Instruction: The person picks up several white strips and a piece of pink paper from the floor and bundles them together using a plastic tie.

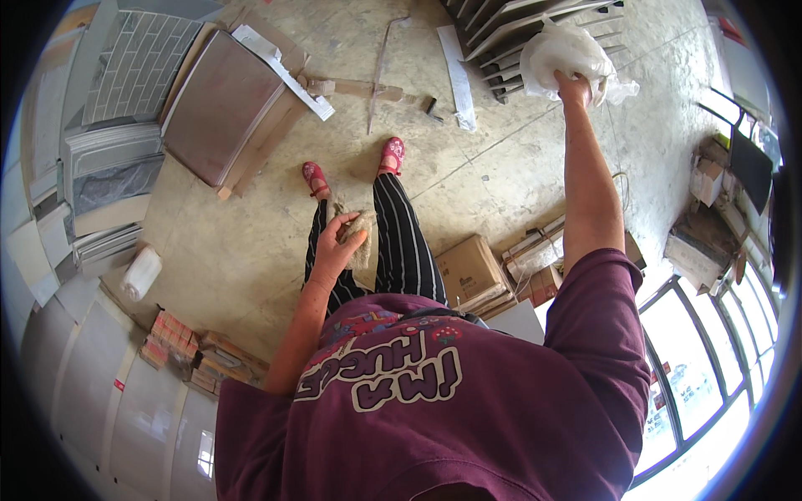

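In front of my legs, my left hand (341, 240) is closed on a crumpled beige-grey cloth (361, 238) that hangs down from the fingers. My right arm reaches out far to the right. At its end my right hand (575, 88) grips a bunched, translucent white plastic bag (555, 52); the fingers are partly covered by its folds, and whatever may be inside cannot be made out. Just beyond the bag stands a rack of upright panels (501, 42).
A brown panel on cardboard (221, 108) stands at the far left, beside stacked tile samples (142, 63). Cardboard strips (368, 90) and a white strip (457, 79) lie on the concrete floor. Cardboard boxes (472, 271) are near my right side, with glass doors (689, 351) behind.
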Demonstrator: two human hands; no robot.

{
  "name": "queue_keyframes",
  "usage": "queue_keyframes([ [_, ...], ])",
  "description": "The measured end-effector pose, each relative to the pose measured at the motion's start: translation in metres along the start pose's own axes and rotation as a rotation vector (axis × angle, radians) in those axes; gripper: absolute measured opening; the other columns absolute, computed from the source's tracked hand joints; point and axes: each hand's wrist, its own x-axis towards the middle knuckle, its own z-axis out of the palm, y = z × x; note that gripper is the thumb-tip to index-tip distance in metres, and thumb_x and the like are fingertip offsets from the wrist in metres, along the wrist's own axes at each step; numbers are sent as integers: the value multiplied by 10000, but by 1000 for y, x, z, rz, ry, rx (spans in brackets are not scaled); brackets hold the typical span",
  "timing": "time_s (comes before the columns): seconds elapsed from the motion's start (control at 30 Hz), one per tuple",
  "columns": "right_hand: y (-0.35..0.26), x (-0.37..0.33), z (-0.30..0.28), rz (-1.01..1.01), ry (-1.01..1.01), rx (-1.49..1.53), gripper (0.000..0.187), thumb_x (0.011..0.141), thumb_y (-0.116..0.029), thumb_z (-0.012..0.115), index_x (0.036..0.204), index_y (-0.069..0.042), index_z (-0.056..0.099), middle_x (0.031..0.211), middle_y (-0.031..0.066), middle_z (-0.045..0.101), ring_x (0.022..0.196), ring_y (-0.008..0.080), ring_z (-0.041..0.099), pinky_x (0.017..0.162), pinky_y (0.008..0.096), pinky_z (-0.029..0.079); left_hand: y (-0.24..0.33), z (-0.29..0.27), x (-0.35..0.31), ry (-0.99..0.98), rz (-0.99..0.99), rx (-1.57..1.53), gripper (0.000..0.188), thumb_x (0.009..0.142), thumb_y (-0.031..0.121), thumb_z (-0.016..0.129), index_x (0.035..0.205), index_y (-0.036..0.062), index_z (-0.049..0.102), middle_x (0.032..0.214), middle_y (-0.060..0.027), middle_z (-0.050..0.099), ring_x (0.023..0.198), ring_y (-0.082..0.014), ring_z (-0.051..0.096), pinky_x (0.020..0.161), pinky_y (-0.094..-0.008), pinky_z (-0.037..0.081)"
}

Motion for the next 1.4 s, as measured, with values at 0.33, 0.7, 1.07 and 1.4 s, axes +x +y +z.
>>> queue_keyframes([
  [0.33,-39,-42,-50,215,70,888,240,749,-108,620,966,-8,594,838,61,615,727,140,601,641,274,537,-14,-3,3,-22,-20,81,449,802,214,692,1168,15,524,1028,-50,594,930,-116,563,793,-258,450],
  [0.7,-67,-42,-72,5,288,1323,209,789,-103,611,976,-45,538,923,52,579,802,157,575,692,289,499,-19,-1,4,-37,-7,42,456,802,218,694,1169,10,520,1049,-46,579,937,-105,550,795,-243,449],
  [1.07,-57,-44,-56,286,-89,609,740,737,-465,675,1246,17,439,1159,137,520,1030,266,541,791,367,500,-11,0,0,-15,-15,56,405,803,174,683,1139,9,529,992,-35,598,888,-89,559,769,-227,453],
  [1.4,-43,-50,-73,473,-15,1000,798,700,-421,732,1296,-42,361,1216,131,485,1013,286,543,753,408,502,-16,-6,5,-30,-5,77,439,814,215,682,1166,10,519,1035,-60,590,924,-115,566,781,-256,463],
])
